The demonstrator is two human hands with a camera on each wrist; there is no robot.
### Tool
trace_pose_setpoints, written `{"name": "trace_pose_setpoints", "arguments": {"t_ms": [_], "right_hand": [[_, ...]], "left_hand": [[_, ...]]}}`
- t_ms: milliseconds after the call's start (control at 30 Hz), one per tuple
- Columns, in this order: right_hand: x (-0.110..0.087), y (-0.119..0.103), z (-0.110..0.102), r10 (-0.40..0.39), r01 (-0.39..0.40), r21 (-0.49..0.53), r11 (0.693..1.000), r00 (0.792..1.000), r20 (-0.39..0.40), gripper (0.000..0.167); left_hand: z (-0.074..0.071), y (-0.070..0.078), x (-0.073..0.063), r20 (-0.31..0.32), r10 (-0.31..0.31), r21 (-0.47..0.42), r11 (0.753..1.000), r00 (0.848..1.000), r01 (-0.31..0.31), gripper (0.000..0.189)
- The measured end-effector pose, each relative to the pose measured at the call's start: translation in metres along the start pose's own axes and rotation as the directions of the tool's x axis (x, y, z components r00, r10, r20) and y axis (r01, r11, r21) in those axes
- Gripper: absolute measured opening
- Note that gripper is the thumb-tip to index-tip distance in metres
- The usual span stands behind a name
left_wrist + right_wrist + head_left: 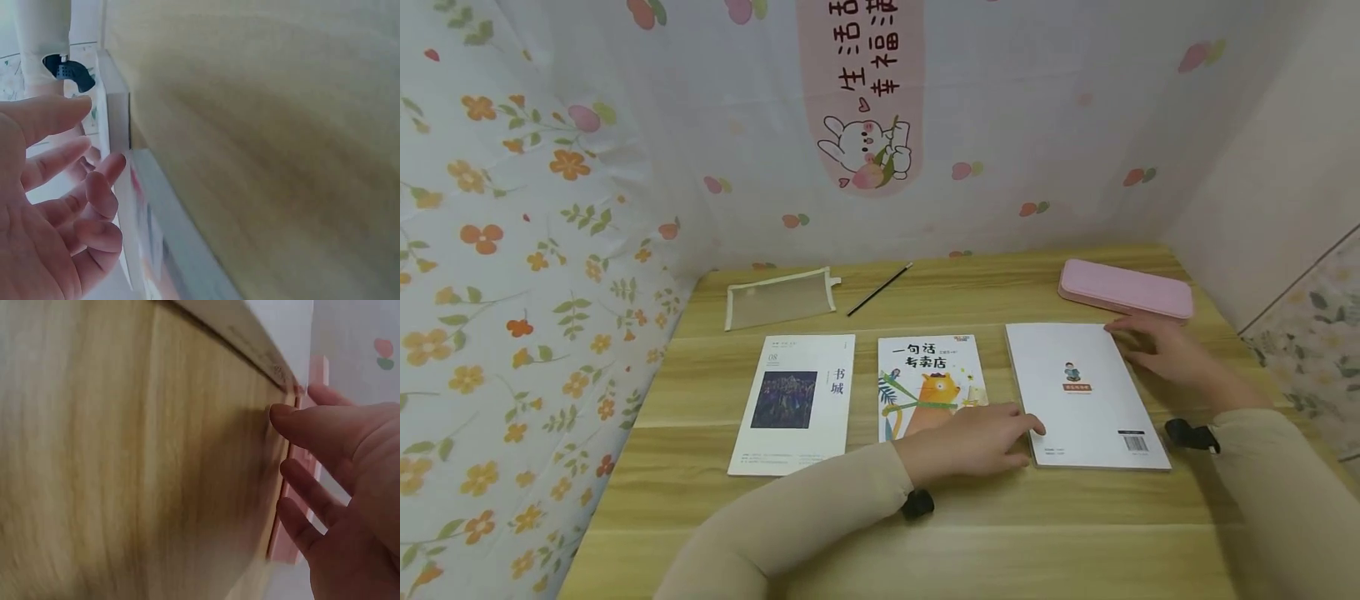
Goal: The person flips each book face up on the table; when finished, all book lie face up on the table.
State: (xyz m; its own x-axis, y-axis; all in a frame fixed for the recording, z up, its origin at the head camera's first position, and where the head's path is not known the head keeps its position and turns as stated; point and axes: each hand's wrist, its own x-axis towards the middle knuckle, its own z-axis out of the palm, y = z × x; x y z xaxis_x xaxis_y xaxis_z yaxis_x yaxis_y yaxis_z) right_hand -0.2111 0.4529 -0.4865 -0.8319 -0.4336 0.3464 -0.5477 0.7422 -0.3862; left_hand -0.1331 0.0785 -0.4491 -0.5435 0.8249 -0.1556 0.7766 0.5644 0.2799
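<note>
A white book [1075, 417] with a small cartoon figure and a barcode lies flat on the right part of the table. My left hand [973, 442] reaches to its left edge, the index fingertip over the cover's lower left. That hand's fingers [100, 194] are loosely bent in the left wrist view, beside the book's edge. At the upper right corner is my right hand [1176, 354], its fingertips right at the edge. The right wrist view shows its thumb and fingers [303, 481] spread apart. Partly under my left hand in the head view lies a colourful picture book [925, 387].
Farther left is a cream book [831, 433] with a dark picture. Behind the books lie a mesh zip pouch [782, 302] and a thin black pencil [880, 289]. A pink case [1123, 289] sits behind my right hand. Patterned cloth [760, 192] hangs along the table's back.
</note>
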Motion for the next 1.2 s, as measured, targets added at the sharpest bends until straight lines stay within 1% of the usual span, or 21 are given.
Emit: {"name": "trace_pose_setpoints", "arguments": {"t_ms": [67,133,233,367,633,767,900,1000,1033,1100,1200], "right_hand": [[0.001,0.002,0.004,-0.019,0.019,0.058,0.998,1.000,0.000,0.052],[0.002,0.003,0.006,-0.011,0.009,0.105,0.994,1.000,0.013,0.051],[0.002,0.003,0.008,0.012,-0.018,0.152,0.988,0.999,0.040,0.049],[0.002,0.003,0.009,0.028,-0.039,0.174,0.984,0.997,0.066,0.048],[-0.001,0.002,0.009,0.100,-0.119,0.187,0.975,0.989,0.109,0.044],[-0.001,0.000,0.010,0.110,-0.129,0.190,0.973,0.988,0.106,0.043],[-0.001,0.003,0.012,0.089,-0.099,0.177,0.979,0.994,0.061,0.047],[0.001,0.008,0.011,0.098,-0.101,0.140,0.985,0.995,0.025,0.049],[0.001,0.009,0.010,0.096,-0.098,0.126,0.987,0.995,0.019,0.050],[0.002,0.011,0.007,0.120,-0.121,0.103,0.987,0.993,0.018,0.049],[0.001,0.013,0.005,0.130,-0.131,0.098,0.987,0.991,0.023,0.048]], "left_hand": [[0.003,0.002,0.000,0.016,-0.024,-0.003,1.000,1.000,0.024,0.042],[0.007,0.003,0.000,0.017,-0.035,0.000,0.999,0.999,0.035,0.040],[0.010,0.005,0.000,-0.007,-0.027,0.019,0.999,1.000,0.027,0.037],[0.013,0.009,0.002,-0.042,-0.030,0.033,0.999,0.999,0.032,0.037],[0.021,0.015,0.006,-0.084,-0.084,0.008,0.996,0.993,0.085,0.040],[0.023,0.016,0.008,-0.090,-0.099,-0.008,0.995,0.991,0.099,0.039],[0.022,0.018,0.009,-0.086,-0.118,-0.025,0.993,0.989,0.117,0.038],[0.021,0.019,0.010,-0.089,-0.137,-0.035,0.990,0.987,0.134,0.038],[0.021,0.019,0.011,-0.091,-0.141,-0.041,0.990,0.986,0.138,0.038],[0.021,0.019,0.011,-0.098,-0.151,-0.055,0.988,0.984,0.146,0.037],[0.021,0.019,0.010,-0.110,-0.164,-0.077,0.985,0.980,0.156,0.036]]}}
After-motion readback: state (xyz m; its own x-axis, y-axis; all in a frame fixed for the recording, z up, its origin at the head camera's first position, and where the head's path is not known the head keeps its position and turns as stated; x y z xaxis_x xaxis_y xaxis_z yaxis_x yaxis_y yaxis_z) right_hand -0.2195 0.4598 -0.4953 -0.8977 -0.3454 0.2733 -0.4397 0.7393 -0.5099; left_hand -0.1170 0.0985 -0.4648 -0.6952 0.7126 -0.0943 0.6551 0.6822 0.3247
